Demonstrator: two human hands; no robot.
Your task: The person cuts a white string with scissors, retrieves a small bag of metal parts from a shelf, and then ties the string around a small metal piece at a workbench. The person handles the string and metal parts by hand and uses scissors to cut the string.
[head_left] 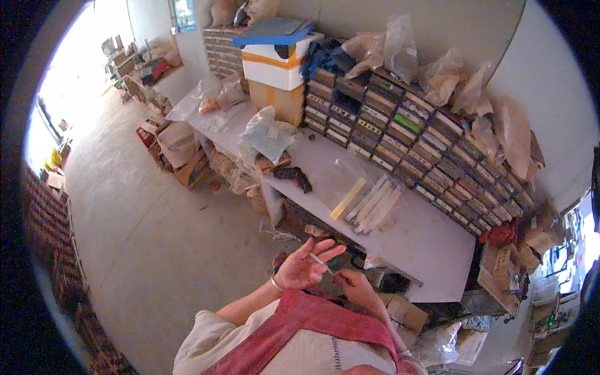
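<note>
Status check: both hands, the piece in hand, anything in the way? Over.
Left hand open. Right hand apparently pinching thin white stick at its lower end; left contact unclear. Pale bars on bench beyond, clear of hands.

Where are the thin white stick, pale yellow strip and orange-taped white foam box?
Thin white stick (320, 262), head view: mid-shaft.
Pale yellow strip (348, 199), head view: middle of top face.
Orange-taped white foam box (272, 72), head view: front wall.

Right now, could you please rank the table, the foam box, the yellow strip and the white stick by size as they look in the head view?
1. Table
2. Foam box
3. Yellow strip
4. White stick, visible part only
</note>
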